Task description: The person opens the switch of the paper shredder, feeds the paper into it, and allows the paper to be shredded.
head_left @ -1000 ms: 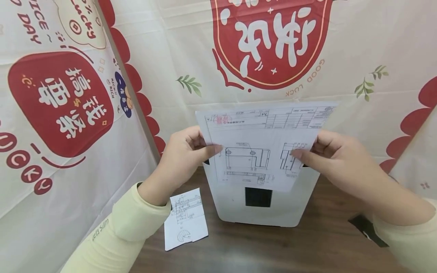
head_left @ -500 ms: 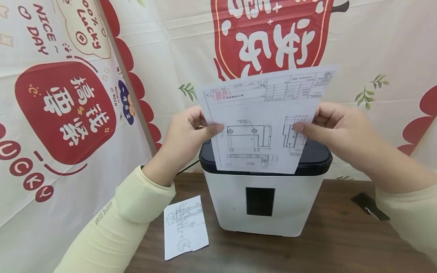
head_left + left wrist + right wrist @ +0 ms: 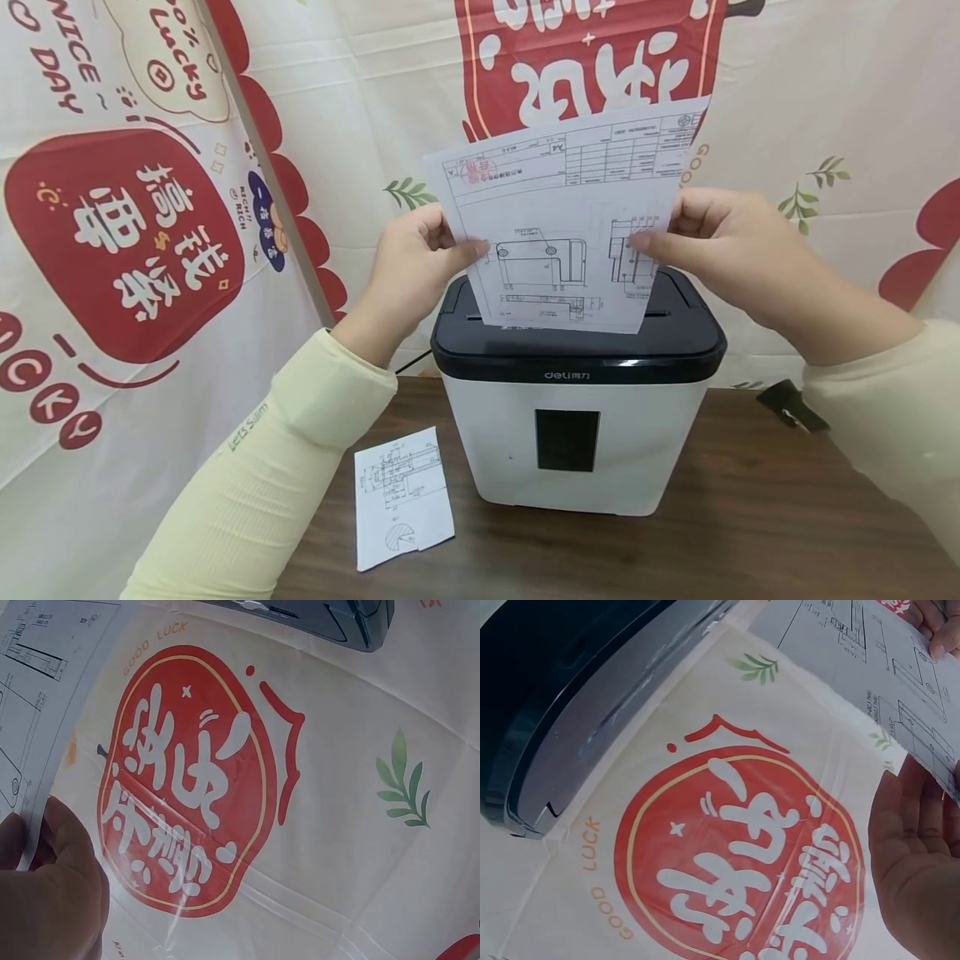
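Note:
Between both hands hangs a sheet of paper (image 3: pixel 540 200) printed with technical drawings, a table and a red stamp. My left hand (image 3: pixel 405 279) pinches its left edge, thumb on the near face. At the right edge, my right hand (image 3: pixel 738 250) pinches it the same way. Beneath stands a white paper shredder (image 3: pixel 495 442) with a black lid (image 3: pixel 517 350). The sheet's lower edge covers the middle of the lid's slot (image 3: pixel 657 314); whether it touches the slot cannot be told. In the right wrist view, one edge of the paper (image 3: pixel 832 660) looks rough.
A smaller drawing sheet (image 3: pixel 408 508) with an uneven lower edge lies on the brown wooden table (image 3: pixel 570 550), left of the shredder. By the right sleeve is a small black object (image 3: pixel 791 406), partly covered. Printed cloth (image 3: pixel 352 150) hangs behind and on the left.
Both hands have raised the sheet of paper in the view, away from the shredder's front. The black lid and its slot now show. The smaller sheet stays on the table.

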{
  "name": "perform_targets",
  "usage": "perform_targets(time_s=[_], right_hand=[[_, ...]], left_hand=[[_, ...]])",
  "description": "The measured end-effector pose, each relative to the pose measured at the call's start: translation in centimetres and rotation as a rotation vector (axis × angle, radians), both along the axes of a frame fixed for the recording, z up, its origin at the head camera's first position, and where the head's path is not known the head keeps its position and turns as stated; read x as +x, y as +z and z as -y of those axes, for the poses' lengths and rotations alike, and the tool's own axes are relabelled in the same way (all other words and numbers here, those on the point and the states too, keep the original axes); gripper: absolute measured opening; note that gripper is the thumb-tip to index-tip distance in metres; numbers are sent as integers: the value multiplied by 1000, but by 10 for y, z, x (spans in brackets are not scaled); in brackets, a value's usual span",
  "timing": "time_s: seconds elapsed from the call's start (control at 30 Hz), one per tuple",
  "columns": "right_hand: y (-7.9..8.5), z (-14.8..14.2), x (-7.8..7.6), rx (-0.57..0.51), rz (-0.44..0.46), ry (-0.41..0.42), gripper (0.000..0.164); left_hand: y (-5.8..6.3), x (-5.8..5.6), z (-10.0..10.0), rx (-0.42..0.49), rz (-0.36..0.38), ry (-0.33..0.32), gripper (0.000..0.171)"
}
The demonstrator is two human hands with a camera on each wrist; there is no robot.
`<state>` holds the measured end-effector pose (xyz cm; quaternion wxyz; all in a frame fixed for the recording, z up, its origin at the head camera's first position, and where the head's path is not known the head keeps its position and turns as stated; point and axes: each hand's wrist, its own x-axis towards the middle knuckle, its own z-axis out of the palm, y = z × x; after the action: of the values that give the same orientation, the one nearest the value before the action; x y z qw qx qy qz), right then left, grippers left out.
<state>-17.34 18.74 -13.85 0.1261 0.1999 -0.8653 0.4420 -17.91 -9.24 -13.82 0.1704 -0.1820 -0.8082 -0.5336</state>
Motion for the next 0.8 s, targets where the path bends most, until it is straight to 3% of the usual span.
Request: perform_targets(time_s=[0.37,0.8], right_hand=[[-1,4,-13,38,-20,-30,37],[-2,4,-33,-22,4,-1,32]], left_hand=[[-1,-12,-1,-26,9,26,25],[-7,-30,-7,10,61,32,26]])
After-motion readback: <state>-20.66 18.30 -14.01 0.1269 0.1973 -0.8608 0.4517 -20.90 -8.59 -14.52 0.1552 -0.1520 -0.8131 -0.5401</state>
